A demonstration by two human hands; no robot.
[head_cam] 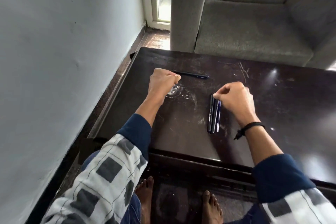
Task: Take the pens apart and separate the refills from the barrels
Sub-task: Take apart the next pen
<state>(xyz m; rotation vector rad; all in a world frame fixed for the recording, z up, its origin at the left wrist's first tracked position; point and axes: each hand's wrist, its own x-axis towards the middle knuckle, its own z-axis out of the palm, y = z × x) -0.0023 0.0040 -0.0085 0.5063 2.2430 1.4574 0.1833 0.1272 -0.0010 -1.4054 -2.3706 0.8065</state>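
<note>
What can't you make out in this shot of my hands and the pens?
Head view, single pen: its left end is behind the left hand; grip unclear.
Head view, bundled pens: far ends covered by the pinching right hand; exact count uncertain.
Barrel print: too small to read.

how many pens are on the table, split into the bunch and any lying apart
bunch of pens, far ends pinched by the right hand: 3
lone pen, one end at the left hand: 1
total: 4 pens
</note>
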